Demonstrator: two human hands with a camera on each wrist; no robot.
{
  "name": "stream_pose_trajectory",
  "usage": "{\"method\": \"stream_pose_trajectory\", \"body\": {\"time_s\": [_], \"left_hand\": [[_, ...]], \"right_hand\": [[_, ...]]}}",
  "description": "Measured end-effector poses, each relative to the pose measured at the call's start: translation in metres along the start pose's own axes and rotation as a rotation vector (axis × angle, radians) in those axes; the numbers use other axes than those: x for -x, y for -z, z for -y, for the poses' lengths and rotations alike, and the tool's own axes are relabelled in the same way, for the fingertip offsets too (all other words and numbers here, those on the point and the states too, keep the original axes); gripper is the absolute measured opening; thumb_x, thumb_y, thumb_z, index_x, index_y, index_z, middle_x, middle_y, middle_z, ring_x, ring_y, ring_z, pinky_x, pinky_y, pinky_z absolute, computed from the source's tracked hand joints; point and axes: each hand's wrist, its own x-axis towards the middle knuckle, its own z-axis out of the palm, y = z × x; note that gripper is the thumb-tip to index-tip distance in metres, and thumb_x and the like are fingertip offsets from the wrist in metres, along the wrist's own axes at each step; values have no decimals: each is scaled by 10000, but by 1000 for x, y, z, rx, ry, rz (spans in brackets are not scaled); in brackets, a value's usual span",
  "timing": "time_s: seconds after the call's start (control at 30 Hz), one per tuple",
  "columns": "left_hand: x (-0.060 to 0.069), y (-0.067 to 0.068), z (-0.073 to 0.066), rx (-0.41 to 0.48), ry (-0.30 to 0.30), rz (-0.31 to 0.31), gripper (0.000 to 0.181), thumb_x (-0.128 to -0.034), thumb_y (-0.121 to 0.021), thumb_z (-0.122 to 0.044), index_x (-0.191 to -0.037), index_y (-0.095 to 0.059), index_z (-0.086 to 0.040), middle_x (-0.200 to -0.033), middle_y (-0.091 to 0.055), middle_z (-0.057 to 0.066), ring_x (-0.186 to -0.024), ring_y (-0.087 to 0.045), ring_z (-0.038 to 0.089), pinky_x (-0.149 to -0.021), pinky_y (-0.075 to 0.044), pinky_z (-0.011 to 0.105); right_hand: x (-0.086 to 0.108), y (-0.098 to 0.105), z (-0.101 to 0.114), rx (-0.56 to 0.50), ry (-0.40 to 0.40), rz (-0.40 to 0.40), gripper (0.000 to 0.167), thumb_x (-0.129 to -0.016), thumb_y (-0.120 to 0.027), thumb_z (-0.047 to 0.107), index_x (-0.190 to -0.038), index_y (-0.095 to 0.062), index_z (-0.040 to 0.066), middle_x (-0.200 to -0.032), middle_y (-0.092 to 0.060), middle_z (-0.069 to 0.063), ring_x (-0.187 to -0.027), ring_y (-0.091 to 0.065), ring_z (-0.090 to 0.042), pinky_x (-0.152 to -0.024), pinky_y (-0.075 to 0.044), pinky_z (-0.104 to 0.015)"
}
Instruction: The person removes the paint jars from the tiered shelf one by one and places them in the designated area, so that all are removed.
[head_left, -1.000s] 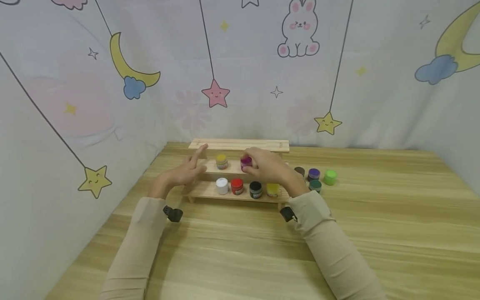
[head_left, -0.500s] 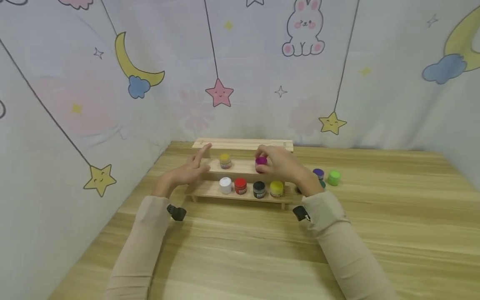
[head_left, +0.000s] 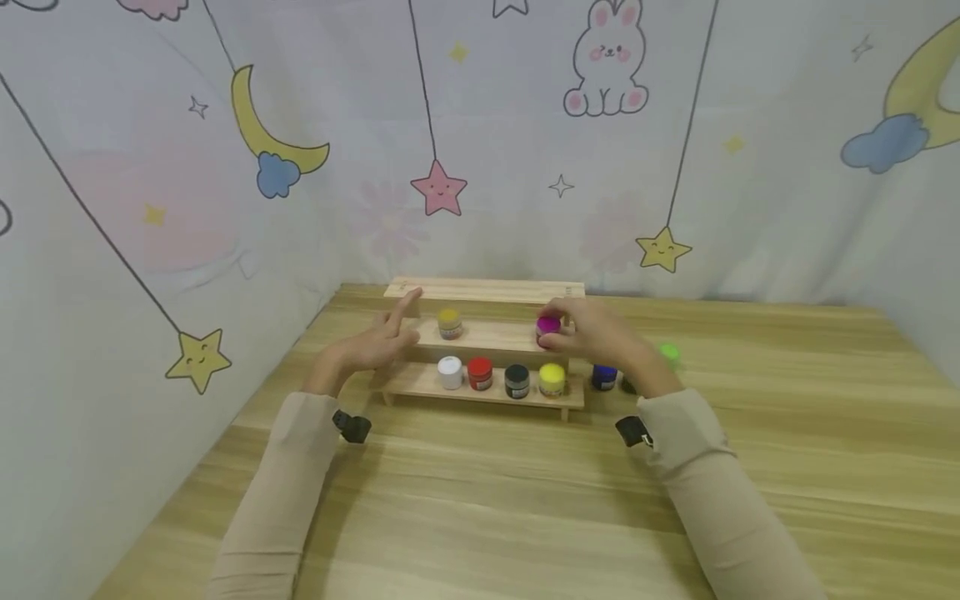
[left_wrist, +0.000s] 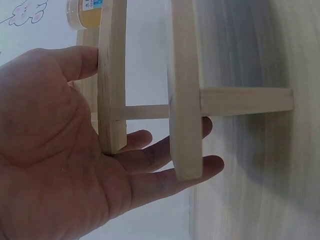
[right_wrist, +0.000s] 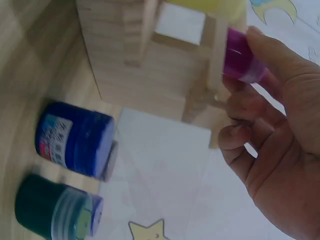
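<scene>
A stepped wooden rack point(head_left: 484, 288) holds small paint jars. My right hand point(head_left: 600, 332) pinches a magenta paint jar point(head_left: 547, 330) at the right end of the middle shelf; in the right wrist view, thumb and fingers are around the magenta jar point(right_wrist: 242, 57). My left hand point(head_left: 369, 343) touches the rack's left end, its fingers mostly straight. In the left wrist view, the thumb lies against a shelf edge point(left_wrist: 112, 75) and the fingers reach past the planks. An ochre-yellow jar point(head_left: 449, 323) stands at the left of the middle shelf.
White point(head_left: 450, 372), red point(head_left: 480, 373), black point(head_left: 517, 381) and yellow point(head_left: 551, 379) jars line the lower shelf. Right of the rack on the wooden table point(head_left: 480, 500) stand a blue jar point(head_left: 604, 377), a dark green jar point(right_wrist: 45, 207) and a light green jar point(head_left: 669, 355). A printed curtain hangs behind.
My right hand has moved right along the middle shelf with the magenta jar, to the shelf's right end. The left hand stays at the rack's left end.
</scene>
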Motion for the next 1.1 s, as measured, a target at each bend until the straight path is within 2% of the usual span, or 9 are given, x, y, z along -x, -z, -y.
{"method": "stream_pose_trajectory", "body": {"time_s": [0.1,0.23,0.4,0.6,0.77,1.0,1.1], "left_hand": [[1,-1,0,1,1,-1,740,-1073,-366,-299,-1573,174,-378,-1602,172,301,-1461,192,484,-1052,-28,804],[1,-2,2,1,-3,2,739,-1067,-356,-306,-1570,181,-383,-1607,186,282,-1455,223,473,-1044,-9,810],[2,0,4,-5,-15,8,729,-1075,-337,-316,-1565,198,-380,-1606,189,286,-1448,222,490,-1032,8,817],[2,3,4,-14,-19,4,720,-1083,-336,-328,-1562,197,-395,-1605,155,306,-1457,162,511,-1045,-18,808],[1,2,2,-22,-16,3,721,-1082,-343,-320,-1565,188,-392,-1600,141,321,-1459,136,520,-1053,-38,802],[-1,0,0,-35,-17,8,717,-1080,-336,-321,-1569,186,-367,-1601,127,327,-1456,147,525,-1053,-23,802],[-1,0,1,-28,-25,9,714,-1083,-330,-320,-1571,189,-357,-1605,144,315,-1450,179,520,-1044,-3,808]], "right_hand": [[4,6,-7,-7,42,22,343,-922,-742,207,-1219,-668,50,-1086,-703,-87,-977,-651,-249,-856,-534,-427],[10,15,-10,1,32,59,425,-915,-750,190,-1293,-637,31,-1162,-697,-116,-1049,-645,-272,-917,-516,-456],[20,30,-16,-18,-15,60,463,-896,-766,151,-1308,-617,1,-1202,-675,-157,-1027,-634,-277,-863,-526,-427],[35,50,-31,-98,-64,53,468,-898,-758,124,-1315,-598,-19,-1252,-643,-185,-1085,-619,-304,-852,-545,-437],[47,62,-46,-135,-107,91,404,-918,-741,155,-1276,-617,13,-1229,-641,-171,-990,-635,-298,-746,-561,-387],[68,73,-67,-186,-185,152,403,-903,-756,162,-1255,-604,37,-1210,-641,-199,-916,-641,-297,-754,-548,-427],[75,77,-72,-200,-253,232,434,-910,-747,182,-1284,-572,49,-1064,-681,-152,-759,-604,-229,-654,-515,-352]]}}
